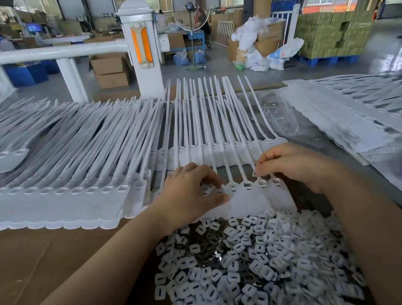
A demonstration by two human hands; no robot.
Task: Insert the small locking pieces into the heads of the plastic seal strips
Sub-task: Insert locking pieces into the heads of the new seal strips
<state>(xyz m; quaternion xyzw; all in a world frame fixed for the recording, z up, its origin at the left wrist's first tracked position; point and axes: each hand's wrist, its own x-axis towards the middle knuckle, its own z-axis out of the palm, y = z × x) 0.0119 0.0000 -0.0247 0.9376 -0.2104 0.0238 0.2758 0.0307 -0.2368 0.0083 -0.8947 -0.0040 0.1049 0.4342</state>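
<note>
Seal strips (pixel 243 198) joined side by side in a white row are laid flat on the brown cardboard work surface (pixel 29 269), directly in front of the person, with the heads toward the person and the long tails running away. Square sockets are visible in the heads. A small locking piece (pixel 254 174) is pinched between the fingertips of the right hand (pixel 298 164) and is held just above a head near the right end of the row. The left end of the row is pressed down by the left hand (pixel 190 193), with the thumb on the flat tag area and the curled fingers on the heads. A loose heap of locking pieces (pixel 251 270), mostly white with some darker ones mixed in, is located nearest the person, touching the row's near edge. Further rows of strips are stacked behind the worked row (pixel 216 124), to the left (pixel 54 174) and to the right (pixel 357 108). A white railing post with an orange reflector (pixel 141 46) is seen beyond the table, with cardboard boxes (pixel 110 69) on the factory floor behind it.
</note>
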